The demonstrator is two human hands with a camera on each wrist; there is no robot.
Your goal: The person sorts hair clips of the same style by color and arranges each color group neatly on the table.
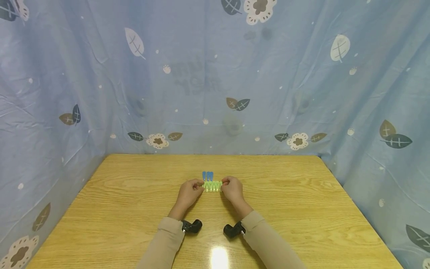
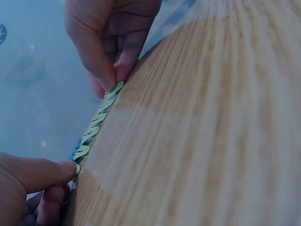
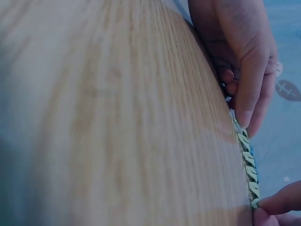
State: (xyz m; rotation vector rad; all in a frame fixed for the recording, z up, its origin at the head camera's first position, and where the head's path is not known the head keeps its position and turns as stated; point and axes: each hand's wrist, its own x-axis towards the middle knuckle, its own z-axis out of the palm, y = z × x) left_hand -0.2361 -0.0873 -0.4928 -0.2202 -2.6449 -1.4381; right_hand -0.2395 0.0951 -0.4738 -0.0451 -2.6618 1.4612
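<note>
Several green snap hair clips [image 1: 212, 186] lie side by side in a zigzag row on the wooden table. My left hand [image 1: 189, 192] pinches the clip at the row's left end between thumb and forefinger. At the opposite end, my right hand [image 1: 233, 188] holds the last green clip the same way, its fingertips covering part of it. Just behind the row, three blue hair clips [image 1: 203, 175] lie with their length pointing away from me. Seen low in the left wrist view, the green clips [image 2: 93, 131] run between both hands, close along the tabletop.
The wooden table [image 1: 134, 194] reaches back to a blue patterned curtain [image 1: 188, 112] that hangs on three sides. Black wrist cameras [image 1: 192, 226] are strapped at both sleeve cuffs. A bright light reflection shows on the table's near part.
</note>
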